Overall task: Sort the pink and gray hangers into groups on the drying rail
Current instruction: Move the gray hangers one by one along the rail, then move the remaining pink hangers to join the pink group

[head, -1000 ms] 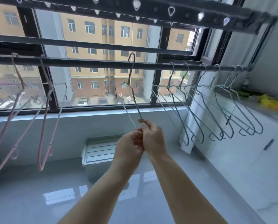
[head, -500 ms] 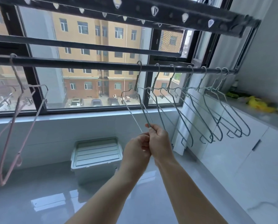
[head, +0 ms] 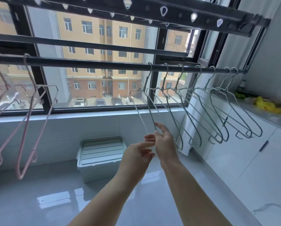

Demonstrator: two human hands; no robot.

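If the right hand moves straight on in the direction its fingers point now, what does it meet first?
The nearest gray hanger: the right hand points up and slightly left at its lower wire, apparently almost touching it, though depth is unclear.

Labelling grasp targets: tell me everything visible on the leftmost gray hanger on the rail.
The leftmost gray hanger is thin gray wire, probably coated metal, with a hook, a twisted neck, notched shoulders and long sloping arms. Its hook sits over the dark drying rail. It hangs tilted, with its lower end toward the camera. The right hand's straight fingers touch that lower end. The left hand is just below, but its fingers are blurred, so contact is unclear.
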